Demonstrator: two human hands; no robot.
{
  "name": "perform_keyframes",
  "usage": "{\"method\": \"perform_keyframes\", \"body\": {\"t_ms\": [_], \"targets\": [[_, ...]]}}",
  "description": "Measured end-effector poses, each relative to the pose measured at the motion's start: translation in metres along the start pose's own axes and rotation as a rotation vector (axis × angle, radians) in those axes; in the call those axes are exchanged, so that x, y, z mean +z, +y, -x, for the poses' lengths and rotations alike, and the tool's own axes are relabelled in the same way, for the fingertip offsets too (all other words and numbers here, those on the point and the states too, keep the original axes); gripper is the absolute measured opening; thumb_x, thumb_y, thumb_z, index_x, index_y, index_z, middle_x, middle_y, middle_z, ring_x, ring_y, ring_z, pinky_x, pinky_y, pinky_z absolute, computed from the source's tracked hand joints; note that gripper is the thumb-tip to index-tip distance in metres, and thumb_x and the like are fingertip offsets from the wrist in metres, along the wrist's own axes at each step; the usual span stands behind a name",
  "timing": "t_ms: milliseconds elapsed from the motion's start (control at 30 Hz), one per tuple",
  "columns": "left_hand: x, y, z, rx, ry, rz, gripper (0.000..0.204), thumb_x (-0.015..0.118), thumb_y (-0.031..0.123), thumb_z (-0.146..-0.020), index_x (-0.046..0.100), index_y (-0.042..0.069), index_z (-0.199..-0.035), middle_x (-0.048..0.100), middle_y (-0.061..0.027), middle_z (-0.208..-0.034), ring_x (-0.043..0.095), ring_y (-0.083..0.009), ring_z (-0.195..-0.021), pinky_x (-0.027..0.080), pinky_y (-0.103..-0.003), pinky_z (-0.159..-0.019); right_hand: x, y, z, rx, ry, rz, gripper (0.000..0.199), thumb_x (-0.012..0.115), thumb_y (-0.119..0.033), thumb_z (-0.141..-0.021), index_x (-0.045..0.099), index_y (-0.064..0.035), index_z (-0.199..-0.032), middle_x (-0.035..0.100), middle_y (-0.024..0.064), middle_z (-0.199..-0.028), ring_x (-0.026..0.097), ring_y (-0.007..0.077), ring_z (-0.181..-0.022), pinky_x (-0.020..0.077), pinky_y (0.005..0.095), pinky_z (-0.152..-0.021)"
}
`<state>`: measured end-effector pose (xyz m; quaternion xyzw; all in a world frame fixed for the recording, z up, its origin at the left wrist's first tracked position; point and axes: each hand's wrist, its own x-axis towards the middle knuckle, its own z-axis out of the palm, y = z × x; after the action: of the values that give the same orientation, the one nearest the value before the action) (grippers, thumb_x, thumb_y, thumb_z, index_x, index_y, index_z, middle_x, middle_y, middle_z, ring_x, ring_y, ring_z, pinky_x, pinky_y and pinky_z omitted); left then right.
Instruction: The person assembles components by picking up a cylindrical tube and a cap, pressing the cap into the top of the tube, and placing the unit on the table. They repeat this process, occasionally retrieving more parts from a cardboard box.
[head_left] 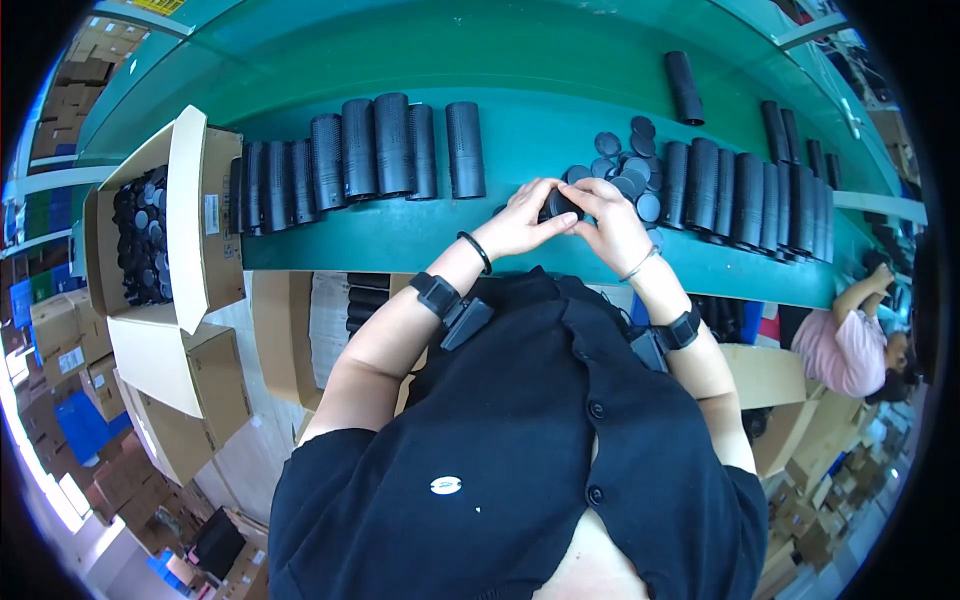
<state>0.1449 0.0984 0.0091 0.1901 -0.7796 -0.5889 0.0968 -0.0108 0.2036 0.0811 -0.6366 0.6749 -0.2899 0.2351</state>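
Observation:
At the front of the bench, my left hand and my right hand are closed around a black tube from either side. Its round dark end shows between my fingers; the rest is covered by them. My thumbs nearly meet on its near side. Whether a disc sits on that end, I cannot tell. Just beyond my right hand lies a loose pile of flat black discs, some overlapping. Black ribbed tubes stand in a row to the left, and more black tubes stand to the right.
An open carton filled with black discs stands at the bench's left end. One lone tube is farther back on the green bench. Cartons sit below the front edge. Another person in a pink top is at far right.

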Motion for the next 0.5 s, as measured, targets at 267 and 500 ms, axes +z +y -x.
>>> {"method": "perform_keyframes", "body": {"t_ms": [267, 500], "targets": [[-0.003, 0.004, 0.000, -0.042, -0.084, -0.062, 0.052, 0.062, 0.037, -0.091, 0.045, 0.004, -0.127, 0.052, -0.0174, -0.120, 0.049, -0.0314, -0.114, 0.039, -0.040, -0.100, 0.003, -0.002, -0.003, 0.008, -0.035, -0.068, 0.059, 0.084, -0.014, -0.058, 0.066, -0.0013, -0.112, 0.062, 0.0151, -0.106, 0.059, 0.0322, -0.102, 0.0486, 0.0371, -0.089], [-0.001, -0.009, 0.007, -0.024, 0.055, 0.357, 0.057, 0.067, 0.025, -0.084, 0.038, 0.005, -0.129, 0.056, -0.0192, -0.120, 0.052, -0.0313, -0.116, 0.043, -0.041, -0.097, 0.026, 0.032, 0.005, 0.310, -0.086, -0.808, 0.046, 0.074, -0.021, -0.082, 0.062, -0.0087, -0.125, 0.056, 0.0049, -0.109, 0.061, 0.0140, -0.087, 0.0523, 0.0257, -0.073]]}}
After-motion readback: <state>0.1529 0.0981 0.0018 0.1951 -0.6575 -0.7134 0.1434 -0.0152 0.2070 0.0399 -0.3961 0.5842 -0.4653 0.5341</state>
